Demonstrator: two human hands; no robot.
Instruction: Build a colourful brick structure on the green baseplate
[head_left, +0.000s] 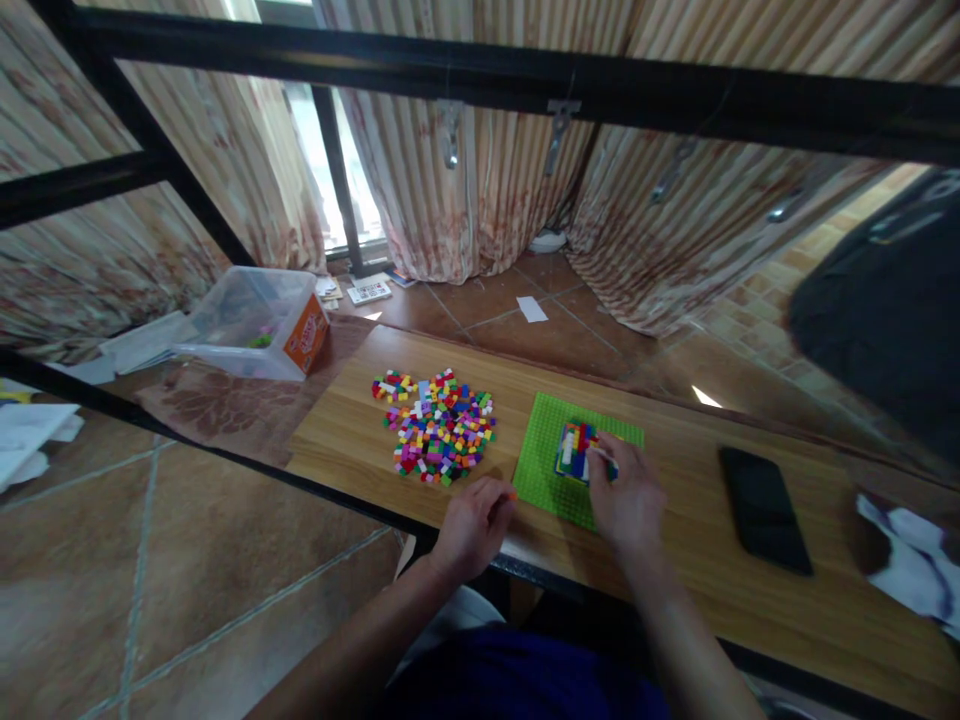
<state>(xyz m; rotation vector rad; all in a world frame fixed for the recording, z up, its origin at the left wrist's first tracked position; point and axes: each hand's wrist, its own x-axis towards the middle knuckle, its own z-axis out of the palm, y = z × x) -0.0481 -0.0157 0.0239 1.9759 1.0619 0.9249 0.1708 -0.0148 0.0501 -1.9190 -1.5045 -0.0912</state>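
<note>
A green baseplate [551,470] lies on the wooden table [675,560] and carries a small multicoloured brick build [576,448]. My right hand [624,500] rests on the plate's right part, its fingers pinched on a small white brick at the build's right edge. Left of the plate, my left hand [472,520] is curled at the table's front edge, pinching a tiny orange brick [512,494]. A heap of several loose coloured bricks [439,425] lies just beyond the left hand.
A black phone [765,510] lies flat to the right of the plate. A clear plastic tub with an orange label [255,322] stands at the far left. Cloth [911,565] covers the table's right end. A black frame bar [525,85] crosses overhead, before the curtains.
</note>
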